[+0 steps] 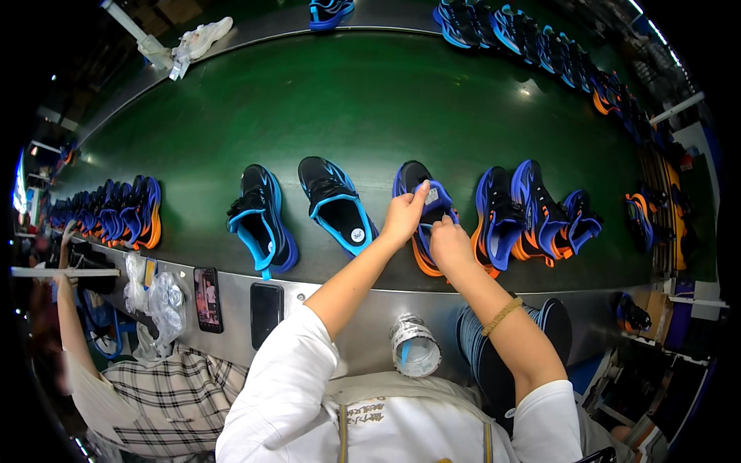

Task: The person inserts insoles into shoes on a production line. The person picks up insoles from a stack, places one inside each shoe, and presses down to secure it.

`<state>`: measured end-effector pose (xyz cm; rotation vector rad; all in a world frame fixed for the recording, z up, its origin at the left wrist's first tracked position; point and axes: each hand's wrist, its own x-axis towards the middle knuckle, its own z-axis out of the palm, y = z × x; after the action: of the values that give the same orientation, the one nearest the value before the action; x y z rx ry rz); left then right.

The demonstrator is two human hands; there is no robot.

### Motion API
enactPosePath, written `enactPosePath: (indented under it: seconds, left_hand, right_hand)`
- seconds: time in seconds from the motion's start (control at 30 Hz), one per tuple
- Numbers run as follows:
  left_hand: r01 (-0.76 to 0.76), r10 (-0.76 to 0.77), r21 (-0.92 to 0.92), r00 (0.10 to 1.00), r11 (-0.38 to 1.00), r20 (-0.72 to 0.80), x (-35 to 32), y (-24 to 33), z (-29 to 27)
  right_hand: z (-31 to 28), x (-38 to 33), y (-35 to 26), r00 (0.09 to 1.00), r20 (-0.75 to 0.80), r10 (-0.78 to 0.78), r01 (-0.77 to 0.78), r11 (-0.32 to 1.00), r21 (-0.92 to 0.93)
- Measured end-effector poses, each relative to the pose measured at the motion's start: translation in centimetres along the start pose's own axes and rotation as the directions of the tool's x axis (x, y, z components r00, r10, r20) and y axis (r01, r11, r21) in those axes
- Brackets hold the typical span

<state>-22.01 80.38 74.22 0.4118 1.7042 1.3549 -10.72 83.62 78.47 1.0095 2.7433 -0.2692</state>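
A black and purple sneaker with an orange sole (407, 174) stands on the green belt in front of me, toe pointing away. My left hand (403, 218) is closed on its upper, the thumb against the tongue with a pale label. At the shoe's opening my right hand (452, 245) has its fingers curled together, and whatever the fingertips pinch is hidden. To the left are two black sneakers with light blue trim, one upright (262, 208) and one tilted with a round white sticker inside (328, 185). Several purple and orange sneakers (527, 193) stand close on the right.
Along the metal edge lie two phones (208, 299) (266, 309), clear plastic wrapping (166, 305), a silvery cup-like container (421, 356) and a stack of dark insoles (552, 328). More sneakers line the far ledge (505, 31) and the belt's left (143, 212). A person in plaid (166, 393) works at left.
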Motion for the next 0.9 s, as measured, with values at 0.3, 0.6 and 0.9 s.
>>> enactPosePath:
  seconds: [0.3, 0.6, 0.9]
  left_hand:
    - [-0.309, 0.309, 0.015, 0.950, 0.951, -0.039, 1.4, -1.6, -1.3]
    - [-0.004, 0.028, -0.084, 0.956, 0.996, 0.291, 0.6, 1.6, -2.9]
    - [-0.019, 0.034, -0.052, 0.953, 0.998, 0.301, 0.8, 1.2, -3.3]
  right_hand:
    - [-5.4, -0.2, -0.1, 0.956, 0.294, 0.009, -0.015, 1.000, 0.018]
    - [0.3, 2.3, 0.8, 0.973, 0.073, -0.217, 0.217, 0.976, 0.015]
    - [0.4, 3.0, 0.8, 0.907, 0.352, -0.230, 0.292, 0.947, -0.133]
